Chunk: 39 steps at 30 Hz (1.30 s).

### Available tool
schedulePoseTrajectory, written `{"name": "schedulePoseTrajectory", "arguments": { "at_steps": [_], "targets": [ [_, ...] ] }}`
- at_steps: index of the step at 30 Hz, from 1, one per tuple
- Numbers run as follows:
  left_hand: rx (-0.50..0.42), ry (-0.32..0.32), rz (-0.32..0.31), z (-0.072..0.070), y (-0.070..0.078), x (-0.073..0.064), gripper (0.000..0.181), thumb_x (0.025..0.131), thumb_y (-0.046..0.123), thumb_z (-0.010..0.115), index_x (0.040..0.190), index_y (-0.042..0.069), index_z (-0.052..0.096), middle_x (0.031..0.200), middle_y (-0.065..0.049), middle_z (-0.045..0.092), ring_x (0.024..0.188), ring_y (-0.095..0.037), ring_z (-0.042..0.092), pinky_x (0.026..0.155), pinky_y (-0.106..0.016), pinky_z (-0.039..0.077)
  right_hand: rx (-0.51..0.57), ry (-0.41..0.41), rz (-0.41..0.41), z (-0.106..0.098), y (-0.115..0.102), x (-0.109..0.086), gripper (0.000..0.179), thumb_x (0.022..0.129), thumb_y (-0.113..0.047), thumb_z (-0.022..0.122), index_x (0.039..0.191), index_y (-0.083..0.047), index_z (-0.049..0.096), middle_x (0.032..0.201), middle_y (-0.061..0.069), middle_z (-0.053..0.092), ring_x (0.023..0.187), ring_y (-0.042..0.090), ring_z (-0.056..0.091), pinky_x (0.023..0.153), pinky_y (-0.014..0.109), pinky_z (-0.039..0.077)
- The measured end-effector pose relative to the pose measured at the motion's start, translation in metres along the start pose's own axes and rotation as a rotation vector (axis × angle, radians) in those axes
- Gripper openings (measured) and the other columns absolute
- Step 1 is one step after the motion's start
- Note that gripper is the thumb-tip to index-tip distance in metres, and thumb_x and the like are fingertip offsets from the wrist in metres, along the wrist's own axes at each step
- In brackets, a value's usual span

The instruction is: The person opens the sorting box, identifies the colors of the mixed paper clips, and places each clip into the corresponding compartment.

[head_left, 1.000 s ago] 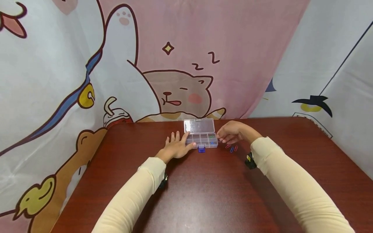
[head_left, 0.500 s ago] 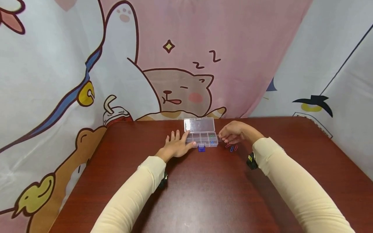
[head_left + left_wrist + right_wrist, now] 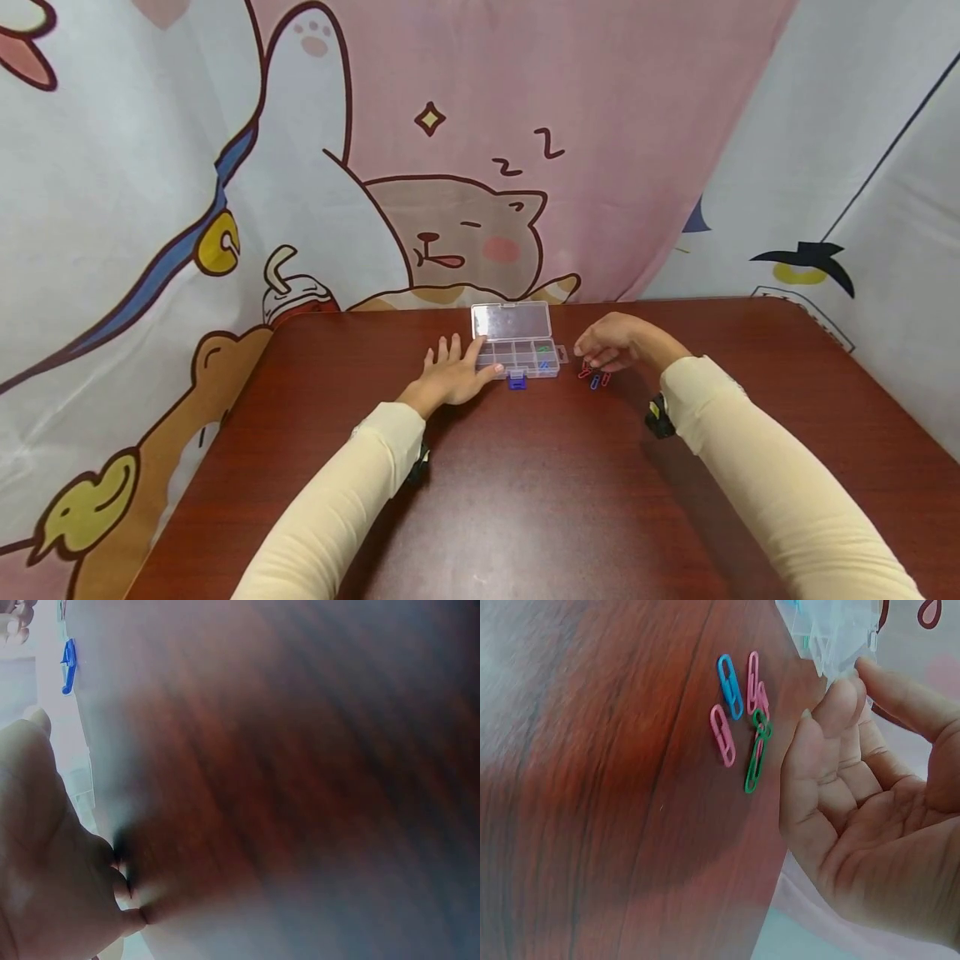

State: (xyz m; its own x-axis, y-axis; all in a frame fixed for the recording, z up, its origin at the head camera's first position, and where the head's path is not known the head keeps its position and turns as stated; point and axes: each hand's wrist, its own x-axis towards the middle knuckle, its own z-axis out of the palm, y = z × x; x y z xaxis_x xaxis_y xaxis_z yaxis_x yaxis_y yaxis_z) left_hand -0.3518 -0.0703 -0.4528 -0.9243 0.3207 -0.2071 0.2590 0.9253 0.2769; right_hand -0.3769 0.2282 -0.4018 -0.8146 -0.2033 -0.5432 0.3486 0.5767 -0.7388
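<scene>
A clear plastic compartment box [image 3: 506,359] stands with its lid [image 3: 512,322] raised at the back and a blue latch [image 3: 517,382] at the front. My left hand [image 3: 452,379] is spread at its left end, thumb and index finger on the box. Green clips [image 3: 543,349] lie in the back right compartment, blue clips [image 3: 543,365] in the front right one. To the right of the box, my right hand [image 3: 611,342] hovers with fingers loosely bent and nothing visible in them. Beside it on the table lie a blue paper clip [image 3: 730,688], a green paper clip [image 3: 753,769] and several pink paper clips [image 3: 722,735].
A clear hanging tab [image 3: 562,354] sticks out from the box's right end. The brown wooden table [image 3: 517,492] extends toward me and to both sides. A cartoon-printed cloth [image 3: 600,100] hangs right behind the table's back edge.
My right hand has drawn back from the box's right end, moving right to over the loose paper clips. The tab it covered now shows. My left hand has stayed on the box.
</scene>
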Motion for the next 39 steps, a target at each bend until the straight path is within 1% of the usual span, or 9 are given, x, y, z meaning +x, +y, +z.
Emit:
{"name": "schedulePoseTrajectory", "arguments": {
  "at_steps": [4, 8, 13, 18, 21, 24, 30, 33, 39],
  "targets": [
    [-0.007, -0.001, 0.002, 0.0, 0.0, 0.0, 0.079, 0.094, 0.072, 0.023, 0.158, 0.03, 0.002, 0.162, -0.021, 0.002, 0.148, -0.041, -0.002, 0.117, -0.057, 0.002, -0.027, 0.017, -0.009, -0.006, 0.006, -0.005, 0.031, 0.093, -0.015, 0.061, 0.117, 0.004, 0.062, 0.07, -0.002, 0.064, 0.065, 0.009, 0.061, 0.069, 0.032, 0.053],
    [-0.008, 0.0, 0.003, 0.002, -0.001, 0.002, 0.079, 0.094, 0.072, 0.023, 0.158, 0.031, 0.001, 0.162, -0.021, 0.002, 0.148, -0.041, -0.001, 0.117, -0.057, 0.002, -0.019, 0.038, -0.002, -0.01, 0.012, -0.009, 0.029, 0.092, -0.016, 0.062, 0.115, 0.002, 0.064, 0.071, -0.003, 0.065, 0.064, 0.008, 0.062, 0.067, 0.031, 0.053],
    [-0.009, -0.001, 0.007, 0.001, 0.0, 0.001, 0.08, 0.094, 0.073, 0.023, 0.158, 0.03, 0.001, 0.162, -0.022, 0.002, 0.148, -0.041, -0.001, 0.117, -0.058, 0.002, 0.001, 0.031, 0.016, -0.015, 0.019, -0.012, 0.025, 0.094, -0.015, 0.059, 0.113, 0.0, 0.065, 0.073, -0.004, 0.064, 0.064, 0.007, 0.061, 0.066, 0.029, 0.052],
    [-0.016, 0.002, 0.01, 0.001, 0.001, 0.0, 0.079, 0.094, 0.072, 0.024, 0.158, 0.03, 0.002, 0.162, -0.022, 0.002, 0.148, -0.042, -0.001, 0.117, -0.058, 0.002, 0.006, 0.026, 0.038, -0.017, 0.027, -0.014, 0.029, 0.094, -0.015, 0.059, 0.118, 0.001, 0.063, 0.072, -0.005, 0.064, 0.062, 0.005, 0.06, 0.065, 0.027, 0.052],
    [-0.017, 0.002, 0.009, 0.001, 0.001, 0.0, 0.079, 0.094, 0.072, 0.024, 0.157, 0.031, 0.001, 0.162, -0.022, 0.002, 0.148, -0.042, -0.002, 0.117, -0.058, 0.001, -0.001, 0.033, 0.043, -0.018, 0.031, -0.015, 0.029, 0.093, -0.016, 0.061, 0.117, 0.001, 0.064, 0.071, -0.004, 0.064, 0.062, 0.006, 0.06, 0.064, 0.027, 0.053],
    [-0.015, 0.001, 0.006, 0.001, 0.001, 0.0, 0.079, 0.094, 0.072, 0.024, 0.157, 0.031, 0.001, 0.162, -0.021, 0.001, 0.148, -0.041, -0.002, 0.117, -0.058, 0.001, 0.0, 0.034, 0.055, -0.018, 0.035, -0.015, 0.026, 0.092, -0.016, 0.063, 0.113, -0.001, 0.065, 0.07, -0.004, 0.063, 0.062, 0.007, 0.06, 0.064, 0.028, 0.053],
    [-0.014, 0.013, 0.007, 0.002, 0.0, 0.001, 0.079, 0.094, 0.072, 0.025, 0.158, 0.03, 0.003, 0.162, -0.021, 0.003, 0.148, -0.041, -0.001, 0.117, -0.058, 0.002, -0.011, 0.023, 0.078, -0.018, 0.04, -0.013, 0.021, 0.093, -0.016, 0.062, 0.109, -0.003, 0.065, 0.07, -0.004, 0.062, 0.063, 0.007, 0.061, 0.065, 0.029, 0.052],
    [-0.019, 0.019, 0.01, 0.002, 0.0, 0.001, 0.079, 0.094, 0.071, 0.026, 0.158, 0.029, 0.004, 0.162, -0.022, 0.003, 0.148, -0.041, -0.001, 0.117, -0.058, 0.002, -0.039, 0.03, 0.077, -0.018, 0.042, -0.012, 0.02, 0.092, -0.017, 0.063, 0.107, -0.003, 0.066, 0.07, -0.004, 0.062, 0.064, 0.008, 0.061, 0.066, 0.029, 0.052],
    [-0.013, 0.017, 0.01, 0.002, 0.0, 0.002, 0.079, 0.094, 0.071, 0.025, 0.158, 0.029, 0.003, 0.162, -0.022, 0.004, 0.148, -0.041, 0.0, 0.117, -0.058, 0.002, -0.096, 0.054, 0.063, -0.013, 0.045, -0.013, 0.013, 0.089, -0.015, 0.066, 0.097, -0.006, 0.07, 0.07, -0.002, 0.061, 0.066, 0.011, 0.061, 0.066, 0.031, 0.051]
  ]
}}
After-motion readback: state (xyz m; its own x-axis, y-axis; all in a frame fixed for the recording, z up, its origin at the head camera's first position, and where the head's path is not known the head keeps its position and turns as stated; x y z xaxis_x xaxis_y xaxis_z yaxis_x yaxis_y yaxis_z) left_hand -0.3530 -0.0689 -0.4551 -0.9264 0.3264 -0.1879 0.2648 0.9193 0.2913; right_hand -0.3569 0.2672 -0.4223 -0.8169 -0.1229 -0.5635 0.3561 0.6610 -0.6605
